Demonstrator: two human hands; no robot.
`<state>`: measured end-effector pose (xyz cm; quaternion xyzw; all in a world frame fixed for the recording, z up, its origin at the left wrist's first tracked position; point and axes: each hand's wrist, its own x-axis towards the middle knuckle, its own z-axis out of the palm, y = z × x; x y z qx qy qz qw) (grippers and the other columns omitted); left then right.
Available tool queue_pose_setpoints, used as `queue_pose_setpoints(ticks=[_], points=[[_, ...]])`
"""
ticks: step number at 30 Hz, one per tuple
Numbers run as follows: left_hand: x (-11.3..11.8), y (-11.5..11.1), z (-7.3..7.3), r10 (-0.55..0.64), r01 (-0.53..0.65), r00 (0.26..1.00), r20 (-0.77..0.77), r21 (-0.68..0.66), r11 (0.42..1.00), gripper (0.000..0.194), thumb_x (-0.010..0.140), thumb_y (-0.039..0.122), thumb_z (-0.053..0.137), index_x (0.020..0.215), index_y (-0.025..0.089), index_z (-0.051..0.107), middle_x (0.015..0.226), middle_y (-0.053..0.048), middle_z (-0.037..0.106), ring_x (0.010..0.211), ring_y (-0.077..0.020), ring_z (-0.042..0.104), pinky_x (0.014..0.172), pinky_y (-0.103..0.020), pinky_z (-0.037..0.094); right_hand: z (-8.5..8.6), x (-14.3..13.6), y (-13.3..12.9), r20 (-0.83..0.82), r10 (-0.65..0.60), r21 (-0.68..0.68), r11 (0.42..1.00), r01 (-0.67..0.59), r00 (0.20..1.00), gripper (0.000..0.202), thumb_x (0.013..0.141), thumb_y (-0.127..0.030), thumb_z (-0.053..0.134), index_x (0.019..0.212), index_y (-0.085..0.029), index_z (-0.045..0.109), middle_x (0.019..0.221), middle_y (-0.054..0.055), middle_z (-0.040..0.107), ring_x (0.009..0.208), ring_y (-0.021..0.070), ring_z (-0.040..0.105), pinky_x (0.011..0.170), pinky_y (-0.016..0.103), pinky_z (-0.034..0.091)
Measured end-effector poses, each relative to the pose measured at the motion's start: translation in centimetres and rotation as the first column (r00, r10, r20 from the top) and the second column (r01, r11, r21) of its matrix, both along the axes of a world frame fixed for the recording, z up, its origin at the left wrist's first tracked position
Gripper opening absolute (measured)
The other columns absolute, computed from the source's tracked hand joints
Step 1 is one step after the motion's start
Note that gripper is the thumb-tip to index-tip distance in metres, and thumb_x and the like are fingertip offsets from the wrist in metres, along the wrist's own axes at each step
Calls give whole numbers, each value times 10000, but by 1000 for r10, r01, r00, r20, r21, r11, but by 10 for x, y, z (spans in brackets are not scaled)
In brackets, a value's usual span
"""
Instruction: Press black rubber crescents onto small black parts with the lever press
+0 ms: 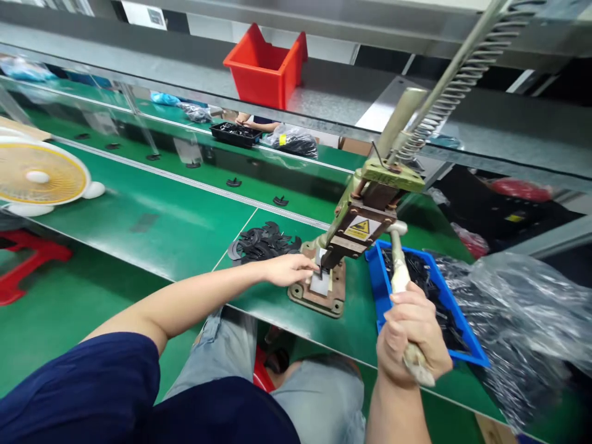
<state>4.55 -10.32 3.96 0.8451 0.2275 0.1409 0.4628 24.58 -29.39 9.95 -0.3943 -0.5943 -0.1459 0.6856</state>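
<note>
My right hand [414, 333] is wrapped round the pale lever handle [398, 262] of a green hand press [363, 209]. My left hand [291, 269] reaches in at the press base [330, 305], its fingertips closed on a small black part [322, 270] under the ram. The part is mostly hidden by the fingers and the ram, and a light plate [319, 285] lies beneath it. Just left of the press is a pile of curved black plastic pieces [263, 242]. Right of it, a blue bin [432, 271] holds more black parts.
Clear plastic bags [522, 308] lie right of the bin. A red bin [266, 68] stands on the metal shelf [185, 55] above. Black pieces [280, 201] sit spaced along the green strip behind the rail. A fan [37, 176] is at left; a co-worker's hands show across the bench.
</note>
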Motion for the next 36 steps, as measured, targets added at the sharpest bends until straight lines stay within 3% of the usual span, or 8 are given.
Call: queue_pose_setpoints(ticks=[2,6,10,16,21,24,28,36], points=[[-29,22,6,29,-25,999,-22,155,988,325,984,337,607,1238,190,747,1247,-84,760,1118,-206,720,982,-276,541,-1,-1,1,-11,-12,4,1000,12,1000,283,872,-291,705,627,-225,580,689,-22,621,808,194,675,1046,592,528],[-67,94,14,338,-233,910,-241,376,897,338,960,317,611,1242,198,755,1238,-68,776,1130,-215,720,994,-273,529,0,-4,3,-31,-24,38,999,25,999,304,872,-293,707,618,-225,553,665,-24,600,783,196,666,1026,603,528],[-54,140,11,361,-132,833,-420,483,866,376,924,345,659,1265,210,741,1290,-77,759,1178,-234,705,1012,-279,514,1,-4,3,-28,-30,27,999,31,999,304,863,-289,705,611,-221,550,660,-30,605,778,195,661,1013,610,526],[20,122,-4,367,-120,778,-510,453,883,546,807,531,789,1237,203,718,1256,-152,757,1236,-337,674,1085,-390,488,2,-2,1,-9,-36,13,999,36,999,300,873,-259,684,611,-223,542,651,-34,601,778,188,650,1006,616,525],[50,116,-9,427,-217,700,-573,400,891,724,721,425,890,1295,71,628,1304,-283,696,1254,-380,657,1063,-409,489,2,-2,1,9,-28,9,1000,28,1000,274,857,-228,670,613,-212,544,663,-32,609,794,190,656,1006,607,520],[51,119,-9,408,-241,691,-596,343,908,598,683,405,904,1156,112,688,1175,-212,754,1138,-337,710,948,-357,534,2,-2,0,10,-16,3,1000,16,1000,260,856,-207,657,621,-209,545,678,-30,616,810,188,661,1019,605,517],[44,114,-4,377,-259,810,-449,303,917,207,759,299,820,873,178,696,905,-94,761,965,-285,725,853,-332,530,2,-1,-2,16,-17,-14,1000,17,1000,257,856,-208,659,622,-211,555,679,-33,613,805,180,660,1032,599,521],[-4,89,38,268,-199,944,-192,316,928,221,912,270,659,1123,213,627,945,-41,747,843,-207,719,780,-280,523,0,0,-1,14,-4,7,1000,4,1000,256,855,-221,667,624,-214,557,666,-39,610,798,181,661,1037,597,536]])
